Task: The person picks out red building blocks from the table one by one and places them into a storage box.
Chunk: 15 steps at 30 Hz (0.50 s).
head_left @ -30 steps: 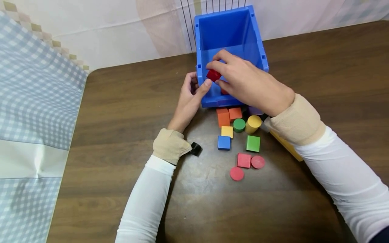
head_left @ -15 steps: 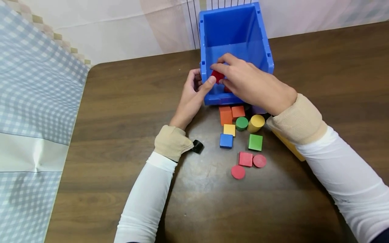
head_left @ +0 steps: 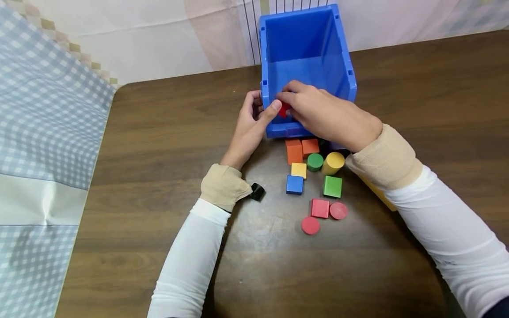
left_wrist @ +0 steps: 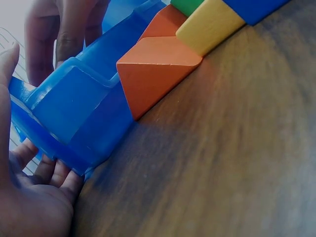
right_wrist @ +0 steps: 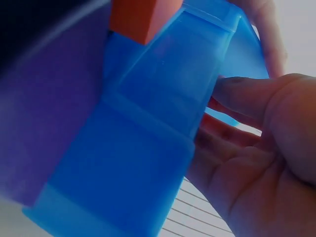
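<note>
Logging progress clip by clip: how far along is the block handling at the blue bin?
Looks done: bracing the blue bin, its side gripped by the left hand. In hand: a red block, pinched by the right hand at the bin's opening. Left, likely: releasing it; the green block and blue block lie outside, finished or waiting, I can't tell.

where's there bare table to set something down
Bare table lies between the left hand and the checked cloth; below the lower red disc, between the sleeves; and right of the bin, beyond the right hand. Crowded: in front of the bin, where blocks cluster, and its near end, where both hands are.
</note>
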Available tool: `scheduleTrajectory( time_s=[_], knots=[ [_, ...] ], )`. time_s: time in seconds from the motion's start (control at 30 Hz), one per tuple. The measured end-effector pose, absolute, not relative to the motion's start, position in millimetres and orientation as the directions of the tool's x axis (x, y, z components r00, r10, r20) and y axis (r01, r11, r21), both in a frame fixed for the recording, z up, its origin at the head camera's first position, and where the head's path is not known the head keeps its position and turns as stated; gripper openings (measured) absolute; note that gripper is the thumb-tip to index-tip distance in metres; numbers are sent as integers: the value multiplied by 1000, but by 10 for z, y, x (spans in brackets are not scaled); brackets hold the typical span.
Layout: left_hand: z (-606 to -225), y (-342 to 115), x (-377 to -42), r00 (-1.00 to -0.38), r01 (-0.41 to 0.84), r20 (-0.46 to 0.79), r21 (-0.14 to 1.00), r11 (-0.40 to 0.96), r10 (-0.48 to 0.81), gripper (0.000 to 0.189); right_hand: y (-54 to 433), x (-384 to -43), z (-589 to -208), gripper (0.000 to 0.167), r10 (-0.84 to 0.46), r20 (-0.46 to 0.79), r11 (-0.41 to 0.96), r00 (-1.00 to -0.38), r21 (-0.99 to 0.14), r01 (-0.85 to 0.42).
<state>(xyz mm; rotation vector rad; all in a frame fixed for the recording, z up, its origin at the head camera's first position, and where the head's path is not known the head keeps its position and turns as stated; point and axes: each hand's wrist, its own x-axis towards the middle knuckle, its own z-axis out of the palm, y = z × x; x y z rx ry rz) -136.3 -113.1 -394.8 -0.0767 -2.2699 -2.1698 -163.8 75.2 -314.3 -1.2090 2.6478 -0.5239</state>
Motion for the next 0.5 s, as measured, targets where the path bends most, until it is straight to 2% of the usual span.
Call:
scheduleTrajectory(
  time_s=[0.5],
  knots=[
    [-3927, -1149, -1361, -998, 43, 41, 998, 43, 42, 51, 742, -1694, -3213, 29, -757, -73, 617, -649, -406, -674]
  ],
)
